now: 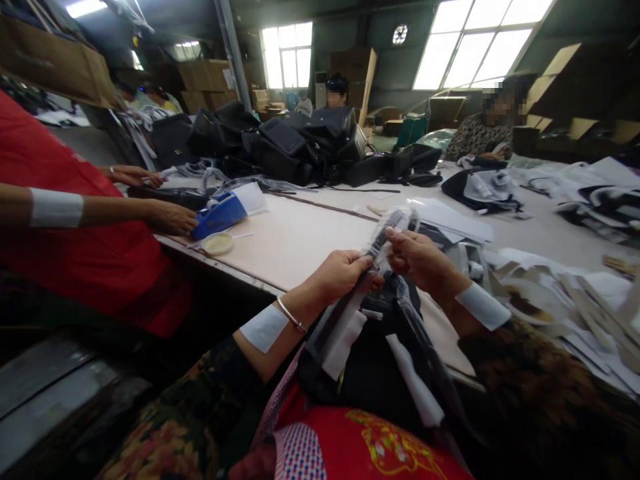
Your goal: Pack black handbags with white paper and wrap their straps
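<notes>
A black bag [370, 353] rests on my lap against the table edge. Its bag strap [383, 243], covered in clear plastic film, rises from the bag toward the table. My left hand [343, 273] pinches this strap between thumb and fingers. Just to the right, my right hand [415, 253] is closed on the wrapped strap, close to its upper bend. White foam wraps [415, 383] lie along the front of the bag. A second plastic-covered band runs down the bag's right side.
At left, a co-worker's hand [173, 217] touches a blue tape dispenser [220, 215], beside a small round dish [218, 244]. Black bags [285, 143] are heaped across the table [295, 230]. Cardboard strips and paper [575, 300] lie at right. Other people sit beyond.
</notes>
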Tool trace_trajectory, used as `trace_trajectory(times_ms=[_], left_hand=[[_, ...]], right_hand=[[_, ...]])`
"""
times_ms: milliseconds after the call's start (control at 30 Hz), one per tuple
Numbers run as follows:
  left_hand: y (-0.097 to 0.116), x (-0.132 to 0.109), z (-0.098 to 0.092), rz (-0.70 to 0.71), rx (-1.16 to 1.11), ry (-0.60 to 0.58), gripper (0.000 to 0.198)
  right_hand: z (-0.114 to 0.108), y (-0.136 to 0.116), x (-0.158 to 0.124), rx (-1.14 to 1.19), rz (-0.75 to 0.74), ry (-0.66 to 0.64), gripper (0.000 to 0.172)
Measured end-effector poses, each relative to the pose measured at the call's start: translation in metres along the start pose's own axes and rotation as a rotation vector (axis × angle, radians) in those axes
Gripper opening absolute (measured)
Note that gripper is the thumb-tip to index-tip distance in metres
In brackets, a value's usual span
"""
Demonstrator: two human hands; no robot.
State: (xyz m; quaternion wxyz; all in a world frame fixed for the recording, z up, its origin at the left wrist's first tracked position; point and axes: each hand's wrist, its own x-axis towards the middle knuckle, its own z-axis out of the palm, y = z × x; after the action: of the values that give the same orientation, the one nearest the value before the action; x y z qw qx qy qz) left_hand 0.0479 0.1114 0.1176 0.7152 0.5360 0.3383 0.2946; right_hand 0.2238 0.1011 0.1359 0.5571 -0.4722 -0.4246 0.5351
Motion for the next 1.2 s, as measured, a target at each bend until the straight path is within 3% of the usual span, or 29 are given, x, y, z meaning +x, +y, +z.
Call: trace_trajectory(times_ms=[133, 333, 467, 600, 667, 767, 900, 967, 1067, 1133, 1200], left_hand=[[0.005, 0.002, 0.005, 0.018, 0.004, -0.043, 0.031], [-0.005, 0.015, 0.006, 0.060, -0.025, 0.010, 0.035], [-0.007, 0.002, -0.017, 0.093, 0.031, -0.190, 0.049], [-0.014, -0.019, -0.040, -0.074, 0.113, -0.333, 0.057], [-0.019, -0.024, -0.040, -0.123, 0.120, -0.295, 0.050], [-0.022, -0.025, -0.027, -0.101, 0.040, -0.146, 0.037], [-0.008, -0.031, -0.023, -0.069, 0.061, 0.011, 0.028], [0.005, -0.039, -0.030, -0.052, 0.097, 0.063, 0.026], [0.024, -0.049, -0.033, -0.032, 0.090, 0.054, 0.028], [0.038, -0.054, -0.026, -0.012, 0.113, -0.003, 0.032], [0.058, -0.061, -0.015, 0.028, 0.137, -0.054, 0.034]], right_hand=[[0.007, 0.000, 0.005, -0.089, -0.031, 0.065, 0.044], [0.013, 0.019, 0.003, -0.211, -0.055, 0.046, 0.043], [0.007, 0.013, 0.000, -0.304, -0.158, 0.106, 0.040], [0.009, 0.004, 0.002, -0.165, -0.164, 0.230, 0.035], [0.017, 0.006, 0.003, -0.140, -0.160, 0.230, 0.036], [0.025, 0.017, 0.005, -0.148, -0.130, 0.195, 0.042], [0.012, 0.017, 0.003, -0.246, -0.136, 0.154, 0.044], [0.003, 0.007, -0.004, -0.524, -0.257, 0.178, 0.040], [0.010, -0.014, -0.022, -0.978, -0.674, 0.156, 0.029], [0.026, -0.028, -0.027, -1.127, -0.892, -0.042, 0.043], [0.041, -0.043, -0.022, -1.146, -0.938, -0.232, 0.039]])
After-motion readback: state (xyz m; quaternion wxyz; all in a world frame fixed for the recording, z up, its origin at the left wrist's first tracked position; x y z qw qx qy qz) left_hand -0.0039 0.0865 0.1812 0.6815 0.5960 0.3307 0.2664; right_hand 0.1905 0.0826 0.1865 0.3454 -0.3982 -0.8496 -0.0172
